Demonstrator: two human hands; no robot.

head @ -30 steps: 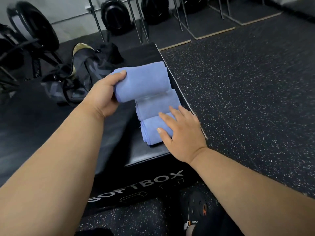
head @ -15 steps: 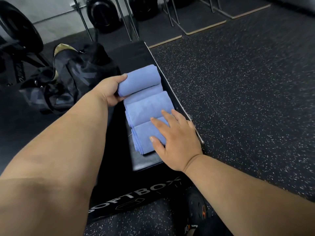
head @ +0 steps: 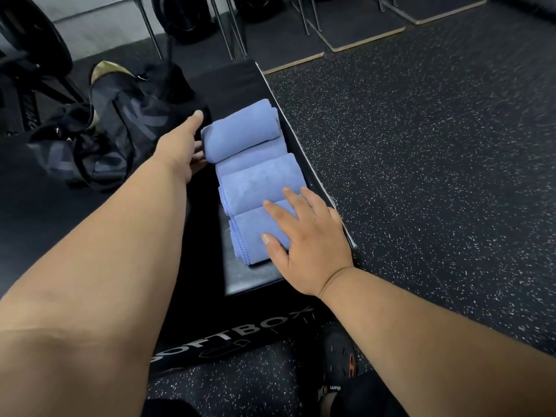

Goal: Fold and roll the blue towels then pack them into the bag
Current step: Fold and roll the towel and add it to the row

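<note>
Where weight plates point(head: 36, 40) stand, black bag point(head: 99, 136) nearby.

Head-worn view, forward and down, close

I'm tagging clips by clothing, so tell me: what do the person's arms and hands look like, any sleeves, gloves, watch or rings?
Both arms are bare along all that shows, with no sleeves in view. The left hand and right hand wear no gloves. No watch or band on either wrist, and no rings on the fingers that show.
</note>
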